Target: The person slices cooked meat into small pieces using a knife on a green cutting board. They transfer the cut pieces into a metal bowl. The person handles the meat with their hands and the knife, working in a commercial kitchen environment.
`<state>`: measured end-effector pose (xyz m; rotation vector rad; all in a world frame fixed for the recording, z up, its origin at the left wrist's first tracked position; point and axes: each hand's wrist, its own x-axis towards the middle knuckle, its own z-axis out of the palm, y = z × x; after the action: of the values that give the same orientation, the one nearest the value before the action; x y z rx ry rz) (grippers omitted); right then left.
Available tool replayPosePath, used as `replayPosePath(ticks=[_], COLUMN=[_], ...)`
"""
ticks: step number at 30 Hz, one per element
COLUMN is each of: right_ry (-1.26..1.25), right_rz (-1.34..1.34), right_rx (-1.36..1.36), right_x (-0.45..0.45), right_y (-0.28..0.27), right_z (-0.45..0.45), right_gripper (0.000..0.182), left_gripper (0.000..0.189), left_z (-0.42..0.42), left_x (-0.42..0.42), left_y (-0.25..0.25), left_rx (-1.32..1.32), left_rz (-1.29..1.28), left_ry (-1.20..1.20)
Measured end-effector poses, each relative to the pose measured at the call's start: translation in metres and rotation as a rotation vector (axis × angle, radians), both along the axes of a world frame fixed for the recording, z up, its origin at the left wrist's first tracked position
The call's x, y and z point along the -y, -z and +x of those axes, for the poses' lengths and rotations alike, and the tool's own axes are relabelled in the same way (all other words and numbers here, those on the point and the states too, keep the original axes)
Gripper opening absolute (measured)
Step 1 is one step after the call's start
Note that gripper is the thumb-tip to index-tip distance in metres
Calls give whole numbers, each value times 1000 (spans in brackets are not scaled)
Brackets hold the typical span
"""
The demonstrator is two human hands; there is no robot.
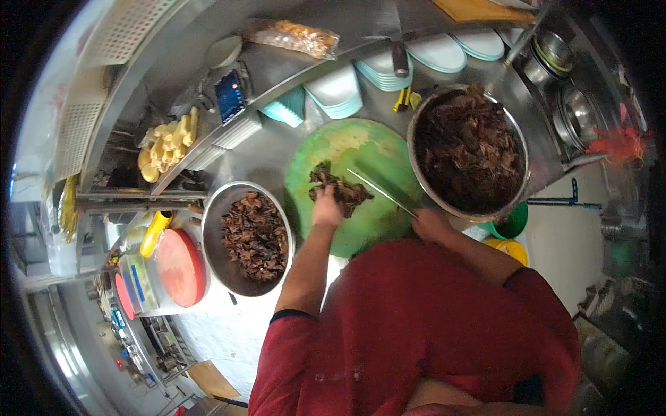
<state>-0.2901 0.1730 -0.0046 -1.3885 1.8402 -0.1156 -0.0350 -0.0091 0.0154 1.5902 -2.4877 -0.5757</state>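
Note:
A round green cutting board (312, 145) lies on the steel counter before me. On it is a clump of dark brown, ruffled pieces that look like wood ear fungus (354, 196). My left hand (327, 208) grips the clump at its near left side. In my right hand (433, 224), at the board's right edge, is a knife (382, 192); its thin blade points up and left, apart from the clump. Left of the board, a steel bowl (213, 239) holds smaller cut pieces. A larger steel bowl (413, 148) at the right is heaped with larger dark pieces.
Stacked pale blue dishes (338, 96) line the counter's back, near a yellow-and-black utility knife (402, 100). A phone (229, 98) leans at the shelf edge. Far left are a red round board (179, 268) and a clear container (138, 283). A green bucket (512, 221) stands at lower right.

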Motion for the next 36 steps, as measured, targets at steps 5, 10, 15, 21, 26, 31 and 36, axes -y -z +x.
replayPosePath(ticks=[5,10,15,21,26,31,36], right_ry=[17,-26,-13,20,72,47,29], right_rz=[-14,-39,40,-59,33,-12,0], right_rx=[11,22,66,59,74,89,105], right_x=[9,14,18,14,16,14,10], right_y=[-37,-33,-42,-42,-53,-43,-25], right_z=[5,1,0,-1,2,0,-7], right_gripper=[28,30,30,31,31,31,30], left_gripper=[40,44,42,32,29,29,31], left_z=[11,-8,-12,2,25,53,50], left_x=[3,2,9,3,-21,-42,-28], left_y=[11,-20,-16,-18,-46,-73,-88], left_rx=[-226,-193,-64,-126,-590,-894,-529], left_rz=[171,31,95,-168,44,350,529], left_ry=[-101,-84,-20,72,10,-205,-62])
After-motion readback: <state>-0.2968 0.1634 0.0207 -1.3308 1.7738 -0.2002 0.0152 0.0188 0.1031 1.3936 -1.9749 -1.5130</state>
